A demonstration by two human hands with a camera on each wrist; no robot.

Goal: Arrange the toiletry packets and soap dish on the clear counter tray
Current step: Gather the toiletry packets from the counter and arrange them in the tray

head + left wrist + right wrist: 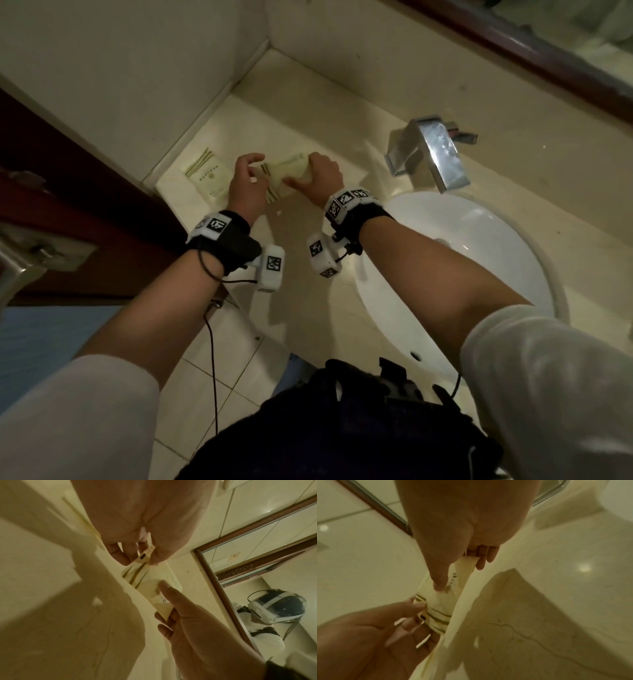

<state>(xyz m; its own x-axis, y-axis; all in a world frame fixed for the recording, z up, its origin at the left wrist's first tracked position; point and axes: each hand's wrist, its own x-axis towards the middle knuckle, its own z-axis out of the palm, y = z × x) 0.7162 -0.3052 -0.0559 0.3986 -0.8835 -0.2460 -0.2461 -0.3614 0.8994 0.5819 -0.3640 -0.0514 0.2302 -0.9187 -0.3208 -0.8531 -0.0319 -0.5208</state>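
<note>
**Both hands on one toiletry packet at the counter corner**

While the left hand (247, 185) pinches the striped, serrated end of a cream toiletry packet (286, 171) between thumb and fingertips, the right hand (320, 178) holds the opposite end, thumb pressed on the printed face and fingers curled beneath. The left wrist view confirms both grips: the left hand (137, 536) closes on the notched edge of the packet (150, 586), and the right hand (197, 628) clamps the plain end. The right wrist view shows the same, with the right hand (462, 527) laying its thumb along the packet (447, 592) and the left hand (373, 631) at the striped end.

Taking the faucet (433, 150) as landmark, the held packet is to its left, well apart, over the pale counter (301, 246) near the wall corner. Whether it touches the surface below cannot be told. A second packet (209, 176), with gold stripes at one corner, lies flat farther left of the faucet, just beside the left hand and close to the counter's raised edge. The white basin (479, 260) sits directly in front of the faucet, under the right forearm. A framed mirror (257, 563) runs along the wall behind the faucet.
</note>
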